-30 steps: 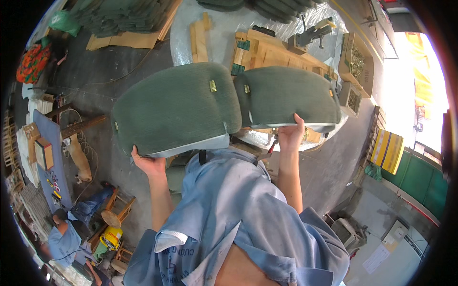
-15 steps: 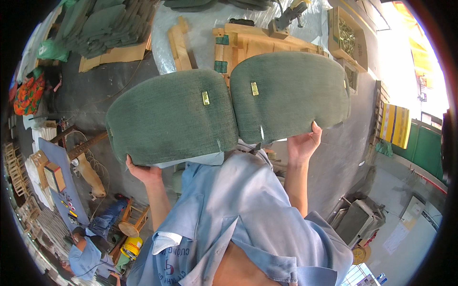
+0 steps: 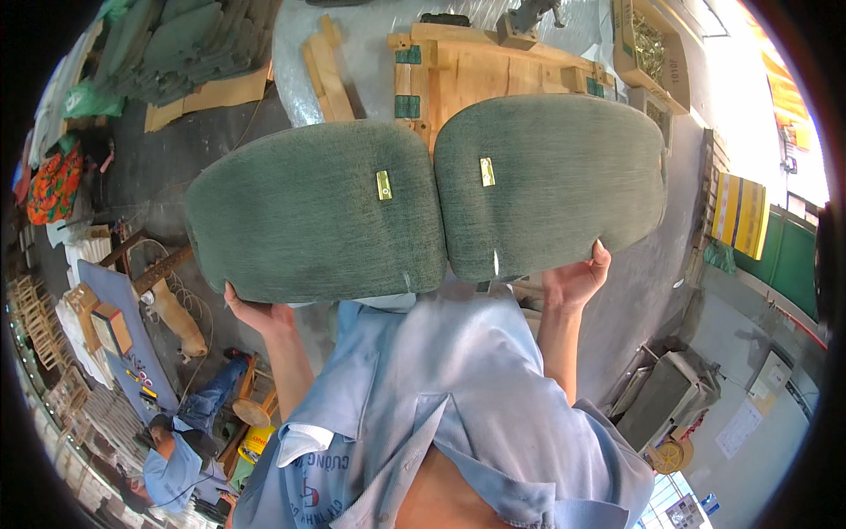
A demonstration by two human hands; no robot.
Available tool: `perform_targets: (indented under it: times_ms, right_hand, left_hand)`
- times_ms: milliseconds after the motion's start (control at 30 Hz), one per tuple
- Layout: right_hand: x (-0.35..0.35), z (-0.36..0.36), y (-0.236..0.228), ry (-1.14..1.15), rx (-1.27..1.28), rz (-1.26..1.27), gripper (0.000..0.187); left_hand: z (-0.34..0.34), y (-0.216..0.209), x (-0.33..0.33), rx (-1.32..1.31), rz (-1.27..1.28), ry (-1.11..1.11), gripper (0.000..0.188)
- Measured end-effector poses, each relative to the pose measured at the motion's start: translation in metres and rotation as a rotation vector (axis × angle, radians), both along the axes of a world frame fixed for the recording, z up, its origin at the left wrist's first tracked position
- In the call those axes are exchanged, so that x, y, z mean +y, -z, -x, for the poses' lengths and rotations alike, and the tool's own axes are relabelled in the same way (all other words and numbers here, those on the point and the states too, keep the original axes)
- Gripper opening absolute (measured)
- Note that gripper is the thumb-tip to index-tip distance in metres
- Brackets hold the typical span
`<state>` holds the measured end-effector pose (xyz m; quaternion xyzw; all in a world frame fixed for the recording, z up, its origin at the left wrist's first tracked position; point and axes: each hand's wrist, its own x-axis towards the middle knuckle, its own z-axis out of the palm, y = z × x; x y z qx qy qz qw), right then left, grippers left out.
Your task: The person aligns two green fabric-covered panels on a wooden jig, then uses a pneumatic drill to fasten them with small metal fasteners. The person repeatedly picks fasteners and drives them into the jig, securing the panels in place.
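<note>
Two padded cushions in dark green ribbed fabric are held up side by side in front of my chest, their inner edges touching. My left hand (image 3: 261, 316) grips the lower outer corner of the left cushion (image 3: 308, 220), thumb on the front and fingers hidden beneath. Under the right cushion (image 3: 564, 185), my right hand (image 3: 576, 278) clasps the lower edge, its thumb showing on the front. Each cushion bears a small gold tag near the inner edge and a short pale mark near the bottom.
Beyond the cushions lies a wooden pallet-like frame (image 3: 493, 75) on plastic sheeting, a clamp-like tool (image 3: 520, 26) on it. Stacked dark green pieces (image 3: 189, 44) rise at the far left. An open carton (image 3: 652, 53) stands far right. At lower left are a dog (image 3: 179, 322) and a seated person (image 3: 172, 463).
Both cushions have shifted slightly apart at their outer ends, the right one to the right and the left one a little left. My hands have moved with them and keep their hold.
</note>
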<state>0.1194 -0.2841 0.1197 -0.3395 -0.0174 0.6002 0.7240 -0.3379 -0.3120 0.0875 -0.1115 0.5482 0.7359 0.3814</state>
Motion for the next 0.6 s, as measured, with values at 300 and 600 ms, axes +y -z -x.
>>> perform_targets:
  times_ms: [300,600]
  right_hand:
    - [-0.005,-0.011,-0.003,-0.023,-0.049,-0.005,0.047]
    - [-0.009,-0.011,0.002,0.015,-0.026,0.053,0.048]
  left_hand:
    - [0.021,-0.002,-0.007,-0.055,-0.117,0.04,0.057]
    - [0.025,0.003,-0.002,-0.097,-0.141,0.049,0.057]
